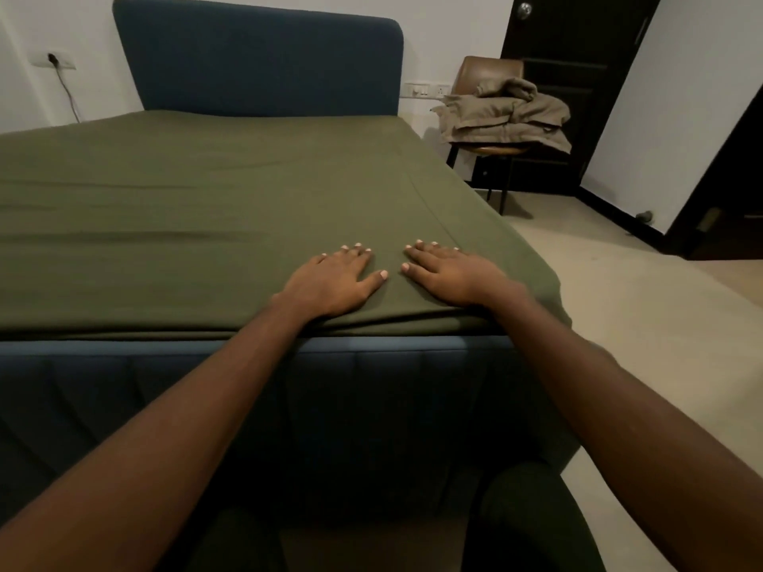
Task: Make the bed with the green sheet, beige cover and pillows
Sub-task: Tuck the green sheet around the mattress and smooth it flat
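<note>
The olive-green fabric sheet (pixel 206 192) lies spread over the whole mattress, from the dark blue upholstered headboard (pixel 256 64) to the foot edge nearest the camera. Its near edge reaches the top of the dark blue padded bed frame (pixel 206 386).

Hand state: the left hand (pixel 330 282) and the right hand (pixel 450 274) rest palm-down on the sheet, just beside each other near the foot-right corner. The fingers are straight and spread. Neither hand holds anything.

Task position: the sheet appears laid. The crumpled beige fabric cover (pixel 503 113) sits piled on the brown chair (pixel 487 68) beside the bed. No pillows are in view.

Risks, by judgement:
- Flat palms grip the cloth only by friction. A hard forward push would likely drag the near edge up the mattress and expose the frame.
- Long shallow creases run across the left half. Smoothing from the corner alone may drive them further left instead of clearing them.
- The right corner hangs loosely over the frame. Whether it is tucked cannot be told, so it may pull free.
- The cover overhangs the chair seat. A one-sided pull could spill it onto the floor.
</note>
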